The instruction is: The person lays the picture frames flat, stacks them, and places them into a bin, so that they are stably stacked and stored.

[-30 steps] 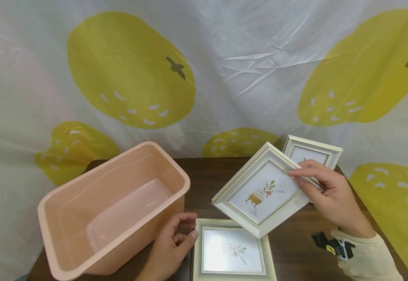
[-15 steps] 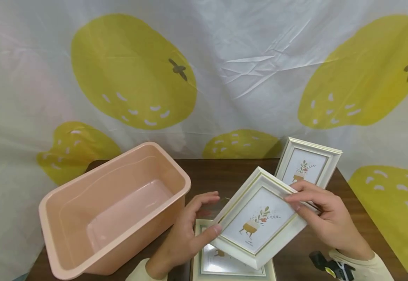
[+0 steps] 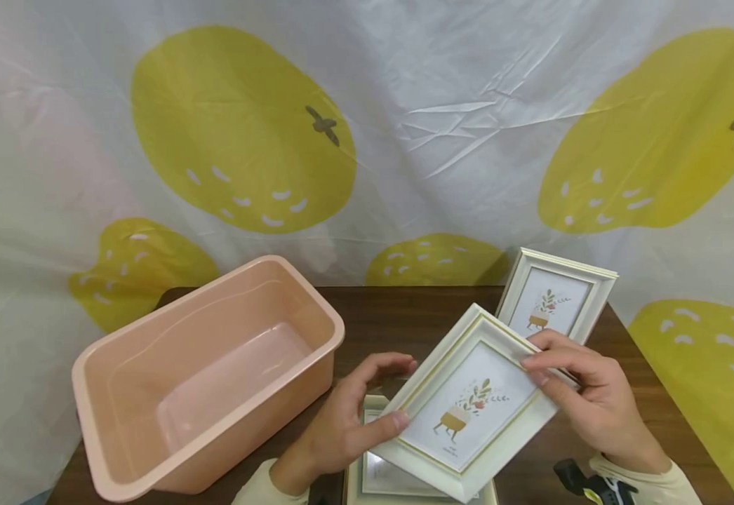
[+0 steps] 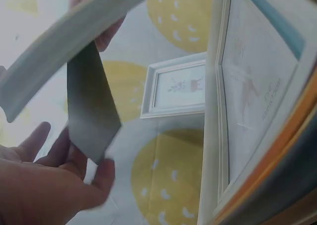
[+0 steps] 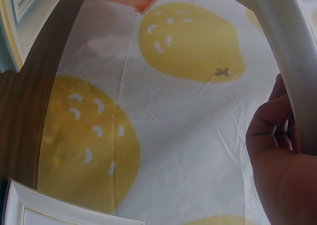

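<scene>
A white picture frame [image 3: 458, 414] with thin gold lines and a potted-plant print is held tilted above the table by both hands. My right hand [image 3: 601, 403] pinches its upper right edge, thumb on the front. At the lower left edge lies the thumb of my left hand [image 3: 344, 424], its other fingers behind the frame. In the left wrist view, a dark stand flap [image 4: 91, 106] sticks out from the frame's back, with left fingertips at its lower end. Partly hidden under the held frame, another picture frame [image 3: 376, 403] lies on the table.
A deep pink plastic bin [image 3: 212, 379] occupies the left of the dark wooden table [image 3: 398, 315]. At the back right a third picture frame [image 3: 546, 301] stands upright. Behind the table hangs a white curtain [image 3: 443, 140] with yellow fruit prints.
The held frame has come down and nearer me in the right hand. My left hand has risen from beside the lying frame to the held frame's left edge.
</scene>
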